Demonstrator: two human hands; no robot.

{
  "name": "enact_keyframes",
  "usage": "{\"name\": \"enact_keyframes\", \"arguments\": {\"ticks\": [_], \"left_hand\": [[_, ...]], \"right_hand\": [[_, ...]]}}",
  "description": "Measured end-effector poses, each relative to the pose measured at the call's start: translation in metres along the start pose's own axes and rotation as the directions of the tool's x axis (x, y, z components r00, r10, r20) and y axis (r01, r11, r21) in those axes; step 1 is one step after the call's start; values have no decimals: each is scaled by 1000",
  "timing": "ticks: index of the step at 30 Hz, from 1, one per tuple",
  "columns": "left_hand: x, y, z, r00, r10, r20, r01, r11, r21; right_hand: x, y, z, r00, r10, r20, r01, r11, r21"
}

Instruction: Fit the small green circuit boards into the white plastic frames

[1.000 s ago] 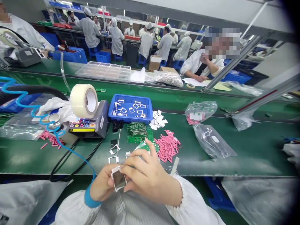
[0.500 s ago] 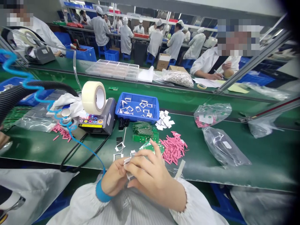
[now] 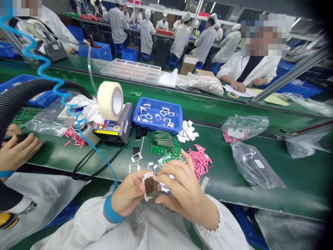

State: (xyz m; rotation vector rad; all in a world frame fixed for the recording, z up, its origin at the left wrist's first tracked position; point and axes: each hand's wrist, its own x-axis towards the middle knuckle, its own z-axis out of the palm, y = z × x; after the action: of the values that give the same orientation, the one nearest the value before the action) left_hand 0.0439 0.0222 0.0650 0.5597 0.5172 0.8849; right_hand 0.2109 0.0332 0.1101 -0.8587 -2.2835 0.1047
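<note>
My left hand (image 3: 128, 192) pinches the left edge of a small display panel (image 3: 151, 187) in a white frame, its dark face turned up toward me. My right hand (image 3: 183, 189) is curled at the panel's right side, fingertips at its upper right corner and thumb near its lower edge. Under the right fingers shows a shiny, clear-looking piece (image 3: 164, 185) that I cannot make out. Just beyond my hands lie loose white frames (image 3: 134, 168), green circuit boards (image 3: 163, 144) and a heap of pink strips (image 3: 199, 159). A blue band circles my left wrist.
A blue tray (image 3: 158, 130) of white frames stands behind the boards, with white squares (image 3: 187, 132) beside it. Left are a tape dispenser (image 3: 111, 130) and a coiled blue cord (image 3: 58, 83). Another person's hand (image 3: 22, 151) works at far left. Plastic bags (image 3: 256, 166) lie right.
The panel's dark face has turned into view between my hands, and my right hand has shifted right. The other person's hands at left have come further into view. The whole view has shifted slightly.
</note>
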Motion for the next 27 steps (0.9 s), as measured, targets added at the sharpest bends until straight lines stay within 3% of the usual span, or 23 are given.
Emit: {"name": "enact_keyframes", "arguments": {"ticks": [4, 12, 23, 27], "left_hand": [[-6, 10, 6, 1000, 13, -23, -13, 1000, 13], [-9, 14, 15, 999, 24, 35, -21, 996, -90], [-8, 9, 8, 991, 39, 131, -23, 992, -120], [-5, 8, 5, 990, 118, 80, -109, 988, -107]], "right_hand": [[4, -1, -4, 995, 16, -102, -11, 999, 43], [12, -8, 0, 989, 33, -145, -10, 988, 154], [14, -13, -3, 994, -33, -104, 45, 993, 110], [15, -20, -6, 1000, -17, 19, 18, 999, -32]]}}
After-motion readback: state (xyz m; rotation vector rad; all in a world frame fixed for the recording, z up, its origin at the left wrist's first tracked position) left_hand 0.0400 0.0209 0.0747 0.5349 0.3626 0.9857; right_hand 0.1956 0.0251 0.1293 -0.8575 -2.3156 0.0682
